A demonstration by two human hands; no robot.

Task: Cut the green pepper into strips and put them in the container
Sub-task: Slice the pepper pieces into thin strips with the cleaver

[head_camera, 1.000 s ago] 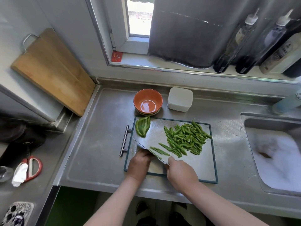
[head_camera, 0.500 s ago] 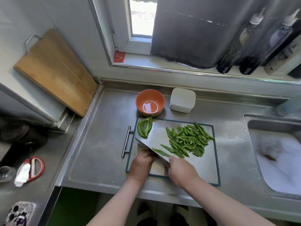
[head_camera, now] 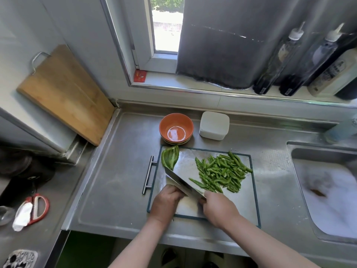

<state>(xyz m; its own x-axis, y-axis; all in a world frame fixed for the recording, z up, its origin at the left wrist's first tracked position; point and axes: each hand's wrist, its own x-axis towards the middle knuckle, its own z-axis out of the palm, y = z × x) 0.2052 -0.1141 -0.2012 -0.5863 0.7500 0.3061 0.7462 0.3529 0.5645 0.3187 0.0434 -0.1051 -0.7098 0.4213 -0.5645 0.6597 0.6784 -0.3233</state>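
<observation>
The cleaver [head_camera: 180,181] is gripped by the right hand [head_camera: 219,207], its handle hidden. The left hand [head_camera: 166,201] is curled beside the blade; anything held beneath cannot be told.

A pale wooden chopping board [head_camera: 65,93] leans against the wall, red-handled scissors [head_camera: 39,206] lie left, dark bottles [head_camera: 278,60] line the windowsill.

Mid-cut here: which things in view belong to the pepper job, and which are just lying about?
In the job: knife, uncut pepper piece, strips, steel cutting board, white container, left hand, right hand.
Lying about: orange bowls, wooden board, red scissors, bottles.
</observation>
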